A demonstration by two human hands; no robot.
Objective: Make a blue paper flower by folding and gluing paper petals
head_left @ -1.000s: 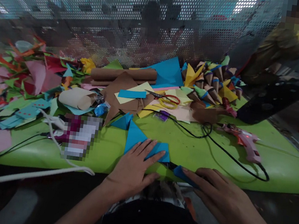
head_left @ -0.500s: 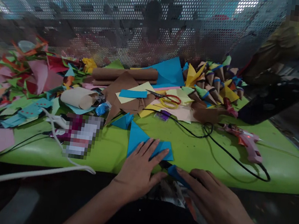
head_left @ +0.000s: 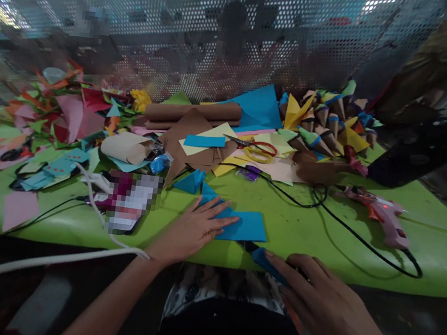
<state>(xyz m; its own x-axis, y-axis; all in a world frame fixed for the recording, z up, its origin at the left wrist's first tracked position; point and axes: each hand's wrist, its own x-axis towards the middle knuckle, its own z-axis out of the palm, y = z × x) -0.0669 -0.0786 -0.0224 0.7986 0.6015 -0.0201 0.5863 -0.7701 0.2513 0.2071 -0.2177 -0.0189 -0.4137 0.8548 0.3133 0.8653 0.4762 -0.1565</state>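
My left hand (head_left: 190, 229) lies flat, fingers stretched out, on a blue paper sheet (head_left: 244, 226) near the front edge of the green table (head_left: 321, 241). My right hand (head_left: 321, 304) is at the table's front edge with its fingers curled over a small blue-handled tool (head_left: 266, 261), whose dark tip touches the sheet's near edge. A folded blue paper triangle (head_left: 191, 181) lies just beyond my left hand.
A pink glue gun (head_left: 382, 216) with a black cord (head_left: 347, 228) lies at the right. Scissors (head_left: 256, 149), brown paper rolls (head_left: 193, 113), paper cones (head_left: 328, 121) and coloured scraps crowd the back. A white cable (head_left: 71, 257) crosses the front left. Another person's dark sleeve (head_left: 419, 149) rests at the far right.
My left hand slid left along the blue sheet, uncovering more of its right part. My right hand with the blue tool stayed at the sheet's near edge.
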